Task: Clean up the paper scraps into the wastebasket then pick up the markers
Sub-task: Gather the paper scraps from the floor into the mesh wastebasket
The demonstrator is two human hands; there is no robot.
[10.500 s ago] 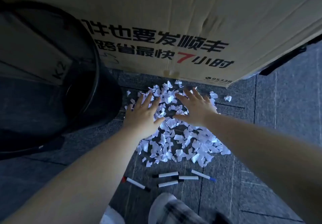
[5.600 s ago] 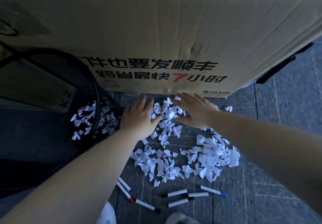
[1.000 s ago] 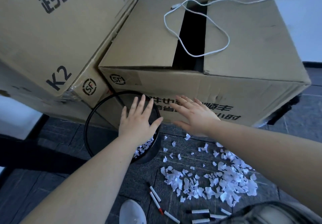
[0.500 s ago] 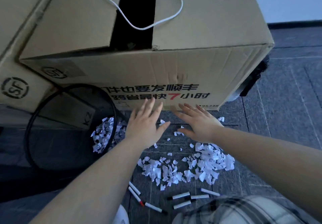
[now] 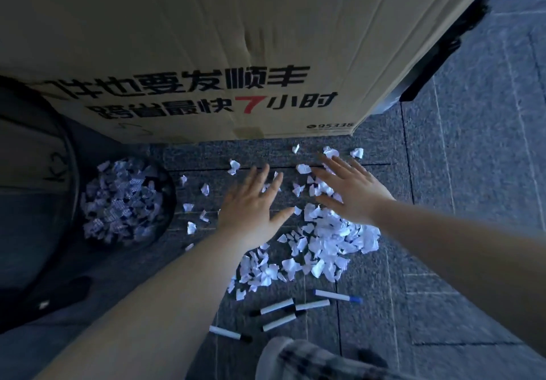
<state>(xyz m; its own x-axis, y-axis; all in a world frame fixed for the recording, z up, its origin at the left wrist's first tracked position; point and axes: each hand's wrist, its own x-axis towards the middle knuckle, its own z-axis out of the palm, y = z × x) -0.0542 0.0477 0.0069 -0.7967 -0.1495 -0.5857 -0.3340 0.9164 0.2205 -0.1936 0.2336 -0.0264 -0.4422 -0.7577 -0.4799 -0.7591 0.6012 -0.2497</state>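
Note:
White paper scraps (image 5: 322, 243) lie in a loose pile on the dark carpet, with stray bits toward the left. My left hand (image 5: 251, 202) hovers flat and spread over the scraps' left side, empty. My right hand (image 5: 348, 190) is spread flat over the pile's upper right, also empty. The black mesh wastebasket (image 5: 71, 190) stands at the left, holding many scraps (image 5: 121, 199). Several white markers (image 5: 283, 310) lie below the pile, one with a blue cap (image 5: 336, 295) and one apart to the left (image 5: 230, 334).
A large printed cardboard box (image 5: 206, 54) stands right behind the scraps. A black object (image 5: 437, 54) pokes out at the box's right side. My knee in plaid fabric (image 5: 319, 362) is at the bottom edge. Carpet tiles stretch to the right.
My head has dropped closer to the floor, and both hands have come down from the wastebasket's height to just over the scrap pile. More scraps are in the basket than earlier.

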